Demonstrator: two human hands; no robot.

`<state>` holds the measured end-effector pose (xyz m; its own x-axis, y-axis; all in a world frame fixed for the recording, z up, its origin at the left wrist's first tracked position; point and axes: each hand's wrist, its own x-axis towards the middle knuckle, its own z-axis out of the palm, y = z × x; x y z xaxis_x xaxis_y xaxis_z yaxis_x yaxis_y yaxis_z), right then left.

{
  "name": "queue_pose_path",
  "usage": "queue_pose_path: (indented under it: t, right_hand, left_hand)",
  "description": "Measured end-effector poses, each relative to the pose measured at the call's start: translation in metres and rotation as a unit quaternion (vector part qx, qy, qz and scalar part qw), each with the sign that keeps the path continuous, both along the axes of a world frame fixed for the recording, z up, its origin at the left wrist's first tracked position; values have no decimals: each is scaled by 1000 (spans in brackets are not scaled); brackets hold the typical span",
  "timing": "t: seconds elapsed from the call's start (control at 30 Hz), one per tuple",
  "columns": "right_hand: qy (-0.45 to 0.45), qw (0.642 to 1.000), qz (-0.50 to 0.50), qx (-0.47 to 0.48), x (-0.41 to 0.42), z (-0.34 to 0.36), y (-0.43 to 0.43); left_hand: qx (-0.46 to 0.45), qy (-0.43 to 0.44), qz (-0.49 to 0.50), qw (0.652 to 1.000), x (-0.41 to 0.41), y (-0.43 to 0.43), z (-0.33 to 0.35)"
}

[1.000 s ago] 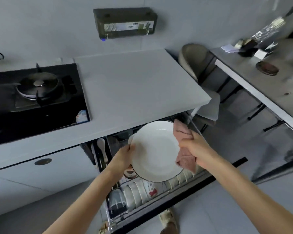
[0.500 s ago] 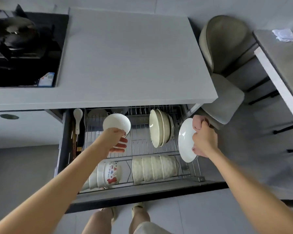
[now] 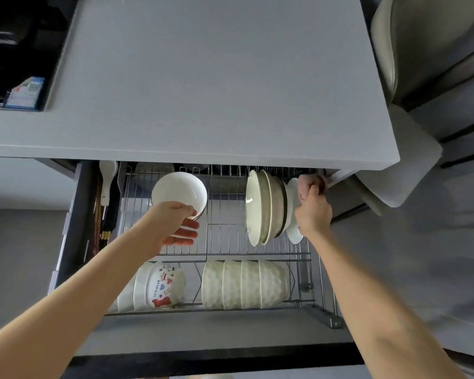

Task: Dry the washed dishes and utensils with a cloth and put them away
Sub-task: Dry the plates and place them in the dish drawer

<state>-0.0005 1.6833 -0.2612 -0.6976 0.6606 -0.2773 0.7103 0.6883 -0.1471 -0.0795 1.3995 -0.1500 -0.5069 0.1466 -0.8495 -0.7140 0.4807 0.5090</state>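
A pull-out wire dish rack (image 3: 225, 242) stands open under the grey counter. My left hand (image 3: 175, 220) grips a white bowl (image 3: 179, 191) by its near rim, above the rack's left half. My right hand (image 3: 312, 212) holds a white plate (image 3: 292, 195) on edge together with a pink cloth (image 3: 309, 183). The plate stands against the right side of a row of upright cream plates (image 3: 263, 206) in the rack.
Several white bowls (image 3: 244, 284) and a patterned bowl (image 3: 164, 285) lie on their sides in the rack's front row. A white spoon (image 3: 107, 179) and chopsticks (image 3: 104, 217) sit in the left side slot. The stove (image 3: 17, 50) is upper left, a chair (image 3: 422, 50) right.
My right hand has carried the plate left and back until it stands against the upright plates. The view has moved closer to the drawer. My left hand keeps the bowl in about the same place.
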Motion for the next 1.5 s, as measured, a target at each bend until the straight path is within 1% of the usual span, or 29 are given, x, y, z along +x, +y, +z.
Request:
queue_pose_path:
  t: [0.17,0.37,0.47,0.6,0.77,0.97,1.03,1.13,1.2,1.33,1.43,1.5]
  right_hand:
    - [3,1000,9,-2,-10,-22,-2]
    - [5,1000,19,-6,-17,-32,0]
    - [35,998,2,-53,-18,-31,4]
    - [71,987,-33,-137,-19,-31,10]
    - [79,964,-87,-239,-17,-31,12]
    - [94,933,-123,-326,-21,-33,24]
    - [84,935,-115,-324,-26,-34,27]
    - [59,949,-94,-294,-36,-38,27]
    - [46,951,-89,-294,-41,-41,28]
    - [53,923,-120,-362,-40,-34,29]
    - [88,891,-171,-411,-32,-26,23]
    - [119,875,-201,-425,-26,-23,19]
  left_hand:
    - [-24,-9,4,1000,-4,-9,-15]
    - [-44,-8,-7,999,-5,-16,-26]
    - [-41,-14,-13,999,-2,-15,-27]
    - [-33,-19,-17,999,0,-14,-25]
    - [-24,-29,-17,999,2,-16,-22]
    - [-17,-39,-9,999,4,-24,-24]
    - [-21,-42,-12,999,5,-26,-25]
    - [-26,-46,-13,999,6,-29,-26]
    - [-26,-45,-12,999,6,-30,-27]
    - [-27,-43,-11,999,5,-31,-29]
    - [-24,-42,-11,999,4,-29,-28]
    - [-22,-39,-12,999,2,-29,-27]
